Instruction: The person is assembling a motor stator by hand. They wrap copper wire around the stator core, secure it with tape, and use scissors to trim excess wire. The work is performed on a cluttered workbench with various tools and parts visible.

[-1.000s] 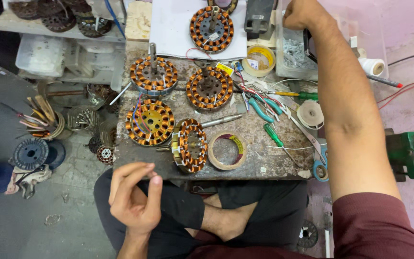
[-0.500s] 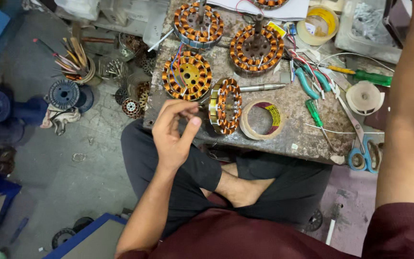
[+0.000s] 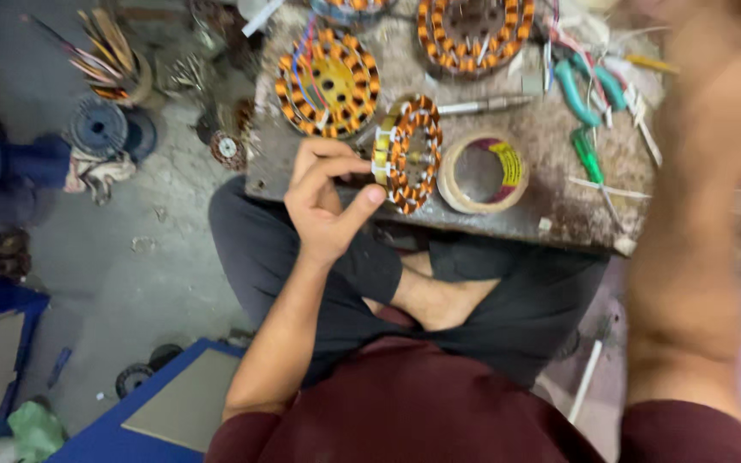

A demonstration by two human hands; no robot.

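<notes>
In the head view, the person's left hand [image 3: 326,201] is raised at the counter's [image 3: 490,219] near edge, its thumb and fingers half curled with a gap between them, closed on nothing. The thumb tip lies just beside a copper-wound stator [image 3: 407,153] that stands tilted on its rim at that edge; whether they touch cannot be told. A roll of tape [image 3: 483,172] lies flat just beside the stator. Two more wound stators lie flat: one [image 3: 328,83] toward the counter's left edge, one [image 3: 473,33] at the far edge. Green-handled pliers [image 3: 583,86] lie toward the right. The right forearm [image 3: 696,223] crosses the counter, blurred; the right hand's grip is out of view.
</notes>
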